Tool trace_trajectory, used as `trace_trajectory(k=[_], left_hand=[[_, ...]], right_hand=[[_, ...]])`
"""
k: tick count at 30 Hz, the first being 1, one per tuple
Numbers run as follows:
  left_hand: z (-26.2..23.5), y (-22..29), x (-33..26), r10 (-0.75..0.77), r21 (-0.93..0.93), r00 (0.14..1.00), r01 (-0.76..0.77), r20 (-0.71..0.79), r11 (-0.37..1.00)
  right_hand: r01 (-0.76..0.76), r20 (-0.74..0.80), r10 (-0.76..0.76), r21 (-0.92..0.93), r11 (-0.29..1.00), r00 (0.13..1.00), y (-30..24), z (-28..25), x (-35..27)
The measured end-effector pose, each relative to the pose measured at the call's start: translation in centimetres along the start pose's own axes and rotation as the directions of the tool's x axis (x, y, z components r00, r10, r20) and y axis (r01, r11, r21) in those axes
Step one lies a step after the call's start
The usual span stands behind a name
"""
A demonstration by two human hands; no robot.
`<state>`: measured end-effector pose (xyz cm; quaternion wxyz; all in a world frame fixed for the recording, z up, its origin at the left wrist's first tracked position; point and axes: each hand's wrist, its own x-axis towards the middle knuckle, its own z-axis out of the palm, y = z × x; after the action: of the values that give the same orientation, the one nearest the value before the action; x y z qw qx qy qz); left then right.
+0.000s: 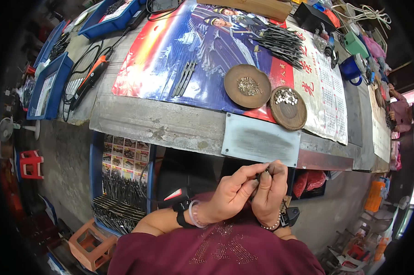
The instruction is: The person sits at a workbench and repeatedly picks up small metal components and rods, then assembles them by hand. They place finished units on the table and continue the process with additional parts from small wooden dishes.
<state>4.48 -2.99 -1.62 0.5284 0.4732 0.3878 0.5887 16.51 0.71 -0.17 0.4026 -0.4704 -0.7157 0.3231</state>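
Observation:
My left hand [234, 192] and my right hand [270, 195] meet in front of my chest, just off the bench edge. Their fingertips pinch a small dark piece [263, 172], mostly covered by the fingers, so its kind cannot be made out. Ahead of them a grey metal plate [261, 141] hangs over the bench edge. Beyond it sits a round wooden dish [233, 94] of small brass-coloured bits. Right of that, another wooden dish [289, 117] carries small shiny silvery pieces. Three slim dark strips [184, 79] lie on the poster, and a heap of similar strips [282, 46] is farther back.
A poster [147, 68] covers much of the bench [165, 126]. An orange and black corded tool [91, 80] lies at left beside blue trays [62, 82]. Below the bench stands a blue crate [97, 174] of dark strips. A blue mug [350, 68] is at right, a brown stool [92, 245] lower left.

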Motion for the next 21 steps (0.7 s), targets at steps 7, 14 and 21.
trace_trajectory(k=[7, 14, 21], left_hand=[[-2.5, 1.8, 1.4, -0.119, 0.014, 0.988, 0.121, -0.102, 0.993], [-13.4, 3.7, 8.6, 0.189, 0.395, 0.887, -0.009, -0.42, 0.919], [-19.8, 1.5, 14.7, 0.183, 0.753, 0.878, 0.253, -0.442, 0.607]], right_hand=[[-0.093, -0.014, 0.124, 0.573, 0.814, 0.992, 2.2, -2.0, 1.6], [0.043, -0.164, -0.009, 0.208, 0.977, 0.986, 5.5, -3.4, 2.7], [0.049, -0.216, -0.028, 0.091, 0.995, 0.976, 7.6, -1.9, 3.6]])
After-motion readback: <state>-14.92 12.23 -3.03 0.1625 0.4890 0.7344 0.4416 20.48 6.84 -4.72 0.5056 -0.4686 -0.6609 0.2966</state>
